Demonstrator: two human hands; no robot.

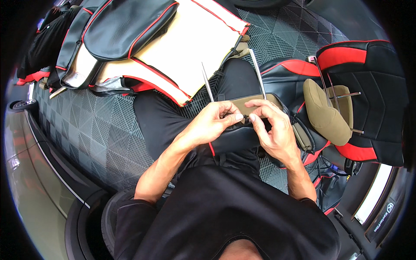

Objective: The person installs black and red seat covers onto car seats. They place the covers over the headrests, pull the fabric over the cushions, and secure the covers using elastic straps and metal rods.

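Our left hand (211, 123) and right hand (276, 131) pinch a small black bit (245, 118); our lap (158, 119) likely keeps the headrest (237, 139) steady.

This looks like a car workshop: a grey-green car (39, 169) stands on the left, red-and-black seat covers (372, 97) lie about, and patterned tiles (104, 145) cover the floor.

Gray slatted tiles in a geometric pattern cover the floor (104, 151). Along its left edge stands a glossy gray-green car (39, 173), with a black tyre (112, 219) toward the near left corner. Bright light picks out the tiles' ridges.
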